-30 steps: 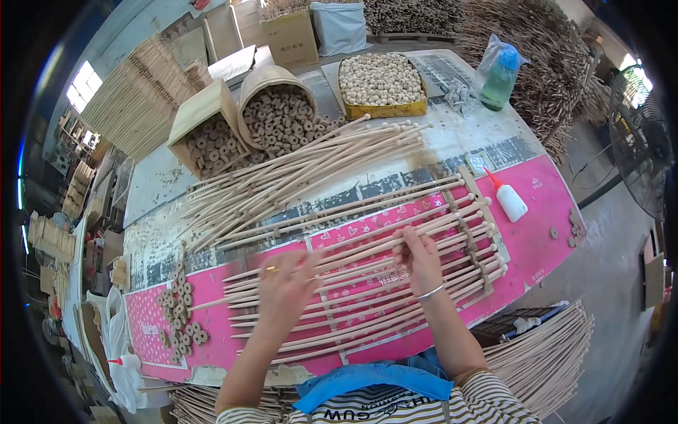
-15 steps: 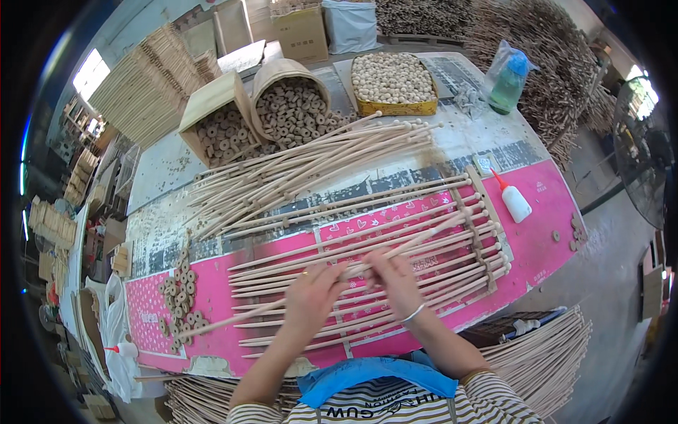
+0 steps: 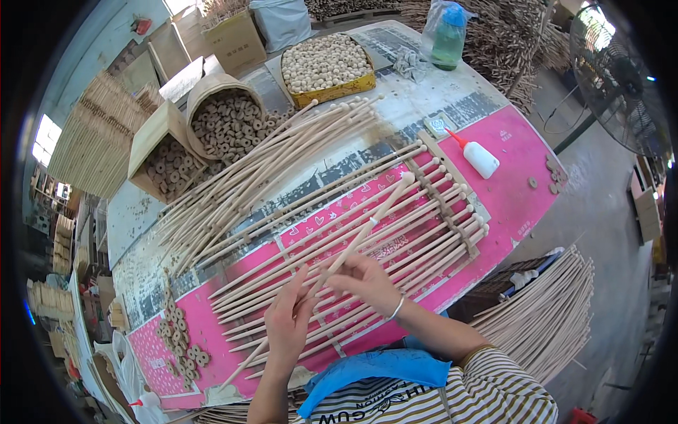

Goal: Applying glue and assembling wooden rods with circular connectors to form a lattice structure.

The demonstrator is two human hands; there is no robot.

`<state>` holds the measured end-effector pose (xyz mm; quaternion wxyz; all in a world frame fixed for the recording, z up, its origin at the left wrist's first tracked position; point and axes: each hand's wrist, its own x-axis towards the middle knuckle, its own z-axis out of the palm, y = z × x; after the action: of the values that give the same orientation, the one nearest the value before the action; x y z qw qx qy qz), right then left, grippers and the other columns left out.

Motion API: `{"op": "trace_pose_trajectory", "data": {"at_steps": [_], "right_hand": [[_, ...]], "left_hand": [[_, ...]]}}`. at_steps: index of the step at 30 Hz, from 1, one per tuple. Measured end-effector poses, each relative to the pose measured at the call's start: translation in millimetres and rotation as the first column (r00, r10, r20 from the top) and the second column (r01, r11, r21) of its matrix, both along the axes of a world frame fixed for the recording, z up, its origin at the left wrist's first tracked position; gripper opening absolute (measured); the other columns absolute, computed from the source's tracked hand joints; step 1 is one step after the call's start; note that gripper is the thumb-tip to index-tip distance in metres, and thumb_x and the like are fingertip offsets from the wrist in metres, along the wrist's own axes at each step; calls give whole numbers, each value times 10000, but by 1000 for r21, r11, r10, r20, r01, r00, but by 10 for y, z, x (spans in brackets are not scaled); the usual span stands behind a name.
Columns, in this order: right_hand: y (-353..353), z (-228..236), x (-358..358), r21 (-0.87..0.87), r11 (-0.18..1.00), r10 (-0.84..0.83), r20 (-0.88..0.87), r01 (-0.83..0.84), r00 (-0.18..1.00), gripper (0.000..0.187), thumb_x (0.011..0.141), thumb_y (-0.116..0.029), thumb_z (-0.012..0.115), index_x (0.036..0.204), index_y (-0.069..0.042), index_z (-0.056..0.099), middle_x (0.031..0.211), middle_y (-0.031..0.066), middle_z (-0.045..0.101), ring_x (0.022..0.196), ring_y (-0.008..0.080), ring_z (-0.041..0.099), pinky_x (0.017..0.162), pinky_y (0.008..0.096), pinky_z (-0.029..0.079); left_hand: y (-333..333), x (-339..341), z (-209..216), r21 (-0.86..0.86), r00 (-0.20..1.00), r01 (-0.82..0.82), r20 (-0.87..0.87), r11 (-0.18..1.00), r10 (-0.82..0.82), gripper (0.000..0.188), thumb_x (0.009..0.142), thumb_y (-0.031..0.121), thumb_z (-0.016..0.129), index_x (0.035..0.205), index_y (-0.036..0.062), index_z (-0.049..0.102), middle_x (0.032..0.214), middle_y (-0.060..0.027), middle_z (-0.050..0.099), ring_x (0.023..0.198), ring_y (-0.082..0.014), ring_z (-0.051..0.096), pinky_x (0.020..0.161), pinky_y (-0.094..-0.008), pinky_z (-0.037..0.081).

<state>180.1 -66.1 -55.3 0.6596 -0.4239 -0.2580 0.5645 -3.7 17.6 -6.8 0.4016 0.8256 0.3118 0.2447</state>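
A pale wooden stick [image 3: 353, 244] with a ball on its upper end slants across in front of me. Part-way down from the ball a small white patch [image 3: 373, 222] shows on it. My left hand [image 3: 286, 321] has the stick between thumb and fingers, lower down its length. Just above, my right hand [image 3: 369, 284] pinches it too; what else its fingertips may hold is hidden. Beneath both hands, several ball-ended sticks [image 3: 332, 252] lie side by side, their ball ends resting in a notched wooden rack [image 3: 450, 219].
Loose wooden rings [image 3: 174, 332] lie at left; more fill a tipped tub [image 3: 224, 90] and a wooden box [image 3: 152, 145]. A stick pile [image 3: 275, 152] lies beyond the rack. Farther back are a yellow tray of balls [image 3: 332, 88] and a green bottle [image 3: 448, 39]. A glue bottle [image 3: 480, 159] lies right.
The view has swung, so the table sits more to the left and tilted. The held stick has turned steeper, and its white patch now shows. My hands are still on it.
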Motion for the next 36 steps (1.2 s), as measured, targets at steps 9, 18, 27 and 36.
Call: {"op": "trace_pose_trajectory", "data": {"at_steps": [9,18,27,36], "right_hand": [[-131,86,570,66,986,-157,81,152,984,285,989,-144,733,1230,-4,673,1019,63,736,827,91,675,715,235,546],[-141,82,549,93,978,-182,-81,189,980,318,983,-157,747,1246,4,665,923,30,707,754,71,633,657,223,526],[-211,18,640,82,977,-192,-39,194,981,306,991,-184,738,1244,-21,681,953,35,696,771,84,654,672,235,565],[-262,-159,745,-77,974,-203,122,213,972,376,997,-207,739,1318,-26,664,996,10,706,787,42,621,643,196,517]], "left_hand": [[-29,-235,109,-34,997,-21,-69,999,18,330,890,-64,733,1213,-1,740,935,-99,676,829,-179,672,706,-281,537],[-29,-228,51,-38,996,-59,-69,997,57,310,889,-69,731,1191,-3,751,954,-102,678,802,-178,644,670,-265,508],[-26,-169,39,14,995,-32,-97,999,33,284,896,-78,718,1168,-6,757,951,-110,678,806,-185,643,675,-276,505],[34,-82,-60,78,998,14,-56,997,-9,281,891,-81,720,1160,-7,758,938,-111,674,815,-202,649,689,-295,509]]}}
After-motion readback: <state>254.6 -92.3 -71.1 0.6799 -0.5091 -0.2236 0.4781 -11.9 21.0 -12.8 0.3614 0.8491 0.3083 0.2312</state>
